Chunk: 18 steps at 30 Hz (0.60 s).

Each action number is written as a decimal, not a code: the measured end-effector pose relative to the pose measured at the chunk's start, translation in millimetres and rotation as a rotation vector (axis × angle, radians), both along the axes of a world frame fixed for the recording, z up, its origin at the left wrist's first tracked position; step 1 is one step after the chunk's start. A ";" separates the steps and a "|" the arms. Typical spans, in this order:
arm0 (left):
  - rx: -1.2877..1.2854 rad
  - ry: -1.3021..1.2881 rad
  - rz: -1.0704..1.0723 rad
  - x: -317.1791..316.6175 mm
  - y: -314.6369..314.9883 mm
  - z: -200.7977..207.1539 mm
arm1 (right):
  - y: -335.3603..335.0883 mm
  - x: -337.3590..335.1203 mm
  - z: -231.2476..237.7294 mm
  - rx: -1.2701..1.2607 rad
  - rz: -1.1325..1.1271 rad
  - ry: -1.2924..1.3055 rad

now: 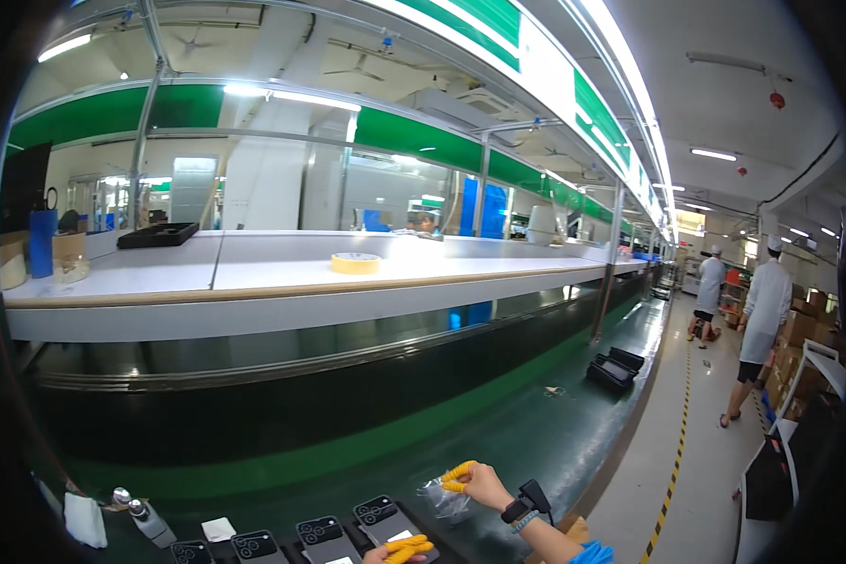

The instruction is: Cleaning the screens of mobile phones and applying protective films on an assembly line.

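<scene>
Yellow finger cots cover the fingertips of both my hands. My right hand (pixel 484 486), with a dark wristband, is closed at the upper edge of a crumpled clear plastic bag (pixel 449 501) on the green bench. Lower down, my left hand (pixel 399 551) shows only in part; its fingers are bent together over the lower end of the rightmost dark smartphone (pixel 378 513). Whatever they may hold is hidden. Beside it, another smartphone (pixel 320 531) and more to the left lie in a row, camera side up, some cut off by the lower edge.
A pump bottle (pixel 150 524), a white cloth (pixel 85 520) and a white paper square (pixel 219 529) lie at the left. Black trays (pixel 616 369) sit farther along the bench. Tape (pixel 355 263) rests on the shelf. Two people in white coats (pixel 766 305) walk the right aisle.
</scene>
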<state>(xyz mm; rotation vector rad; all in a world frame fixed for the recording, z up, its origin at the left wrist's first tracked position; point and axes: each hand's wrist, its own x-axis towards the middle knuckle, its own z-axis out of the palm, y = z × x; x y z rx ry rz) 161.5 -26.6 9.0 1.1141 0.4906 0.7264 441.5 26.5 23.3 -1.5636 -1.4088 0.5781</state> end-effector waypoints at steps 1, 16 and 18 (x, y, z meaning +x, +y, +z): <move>0.008 0.048 0.008 -1.0 -5.3 12.2 | -1.6 -3.6 -2.5 -0.045 -0.032 -0.221; 0.110 0.096 -0.105 -2.5 -3.4 9.2 | -19.3 -1.4 -34.4 -0.023 -0.021 -0.618; 0.117 0.108 -0.104 -2.0 -4.6 9.4 | -17.8 6.7 -35.1 -0.060 0.006 -0.668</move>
